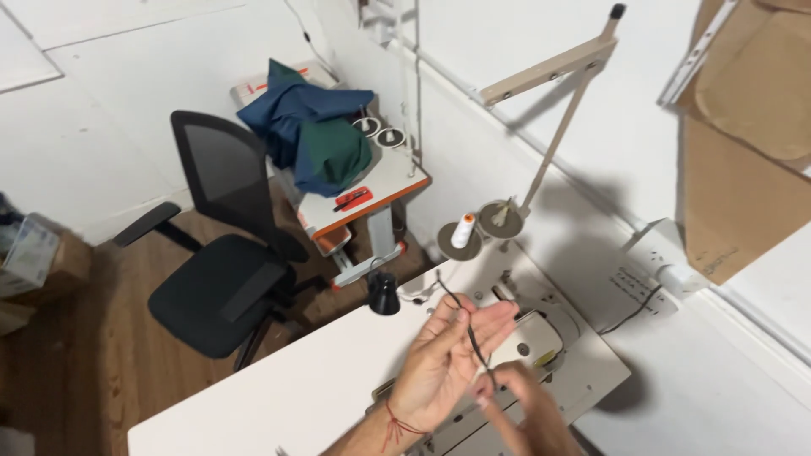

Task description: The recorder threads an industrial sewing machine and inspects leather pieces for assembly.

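My left hand is raised palm-up over the white sewing table, with a thin dark cord running across its fingers and pinched near the fingertips. My right hand sits just below and to the right, its fingers closed on the lower end of the same cord. A red string is tied around my left wrist. Under both hands lies the white sewing machine, partly hidden by them.
A thread stand with a white spool rises behind the machine. A black office chair stands on the wooden floor to the left. A second table carries blue and green fabric. Brown paper patterns hang on the wall.
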